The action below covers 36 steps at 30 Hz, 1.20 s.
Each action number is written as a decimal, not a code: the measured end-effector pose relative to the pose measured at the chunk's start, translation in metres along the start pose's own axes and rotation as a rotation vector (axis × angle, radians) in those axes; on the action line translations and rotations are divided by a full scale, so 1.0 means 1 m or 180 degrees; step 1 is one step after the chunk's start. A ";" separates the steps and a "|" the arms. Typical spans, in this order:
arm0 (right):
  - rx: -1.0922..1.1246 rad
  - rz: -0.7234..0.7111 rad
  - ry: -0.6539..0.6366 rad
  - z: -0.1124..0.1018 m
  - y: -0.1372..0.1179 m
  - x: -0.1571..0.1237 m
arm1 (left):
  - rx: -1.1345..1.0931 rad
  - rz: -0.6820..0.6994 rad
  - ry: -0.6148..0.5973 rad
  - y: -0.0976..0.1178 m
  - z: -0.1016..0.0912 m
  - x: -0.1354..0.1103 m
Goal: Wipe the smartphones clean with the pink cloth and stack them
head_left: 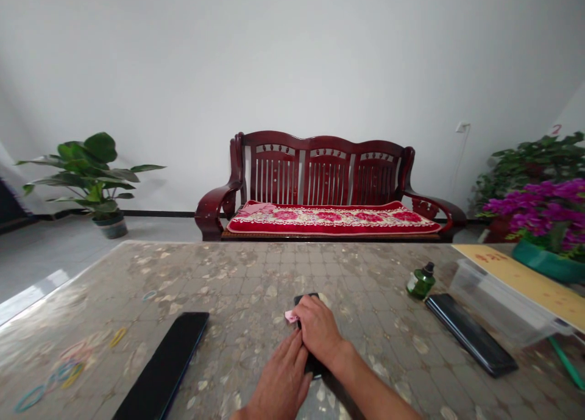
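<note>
A black phone (307, 300) lies flat on the patterned table (237, 274), right in front of me. My right hand (319, 330) rests on top of it, fingers closed on a small pink cloth (291, 316) at the phone's left edge. My left hand (281, 383) lies flat against the phone's near left side with its fingers stretched out. Most of the phone is hidden under both hands.
A second black phone (167, 365) lies at the left, a third (470, 333) at the right. Near it stand a small green bottle (421, 281) and a clear plastic box (498, 304) with a yellow board. Coloured rubber bands (68, 368) are scattered at the left. A wooden sofa (326, 185) stands behind.
</note>
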State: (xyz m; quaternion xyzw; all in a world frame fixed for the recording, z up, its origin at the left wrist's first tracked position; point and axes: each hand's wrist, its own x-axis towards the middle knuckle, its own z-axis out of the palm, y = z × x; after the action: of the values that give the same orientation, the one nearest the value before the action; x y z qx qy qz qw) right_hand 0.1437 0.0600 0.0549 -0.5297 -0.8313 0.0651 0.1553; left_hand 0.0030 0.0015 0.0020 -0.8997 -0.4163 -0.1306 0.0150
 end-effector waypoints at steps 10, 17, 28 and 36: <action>0.0081 -0.0090 -0.0086 -0.008 0.000 -0.006 | -0.0033 0.0059 0.0105 0.000 -0.002 0.001; -0.0029 0.0190 0.0208 0.000 0.008 0.001 | -0.0028 0.0050 0.0065 -0.003 0.000 -0.002; 0.0020 0.0196 0.0190 -0.008 0.005 -0.013 | 0.0020 0.0096 0.0186 -0.002 0.004 -0.001; 0.0110 0.0172 0.0366 -0.002 0.006 -0.019 | 0.0086 0.0072 0.0159 -0.001 0.002 -0.001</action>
State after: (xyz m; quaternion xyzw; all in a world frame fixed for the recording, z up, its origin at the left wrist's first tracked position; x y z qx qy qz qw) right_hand 0.1564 0.0453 0.0513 -0.5520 -0.8052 0.0531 0.2100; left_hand 0.0018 0.0021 -0.0006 -0.9005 -0.4073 -0.1472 0.0389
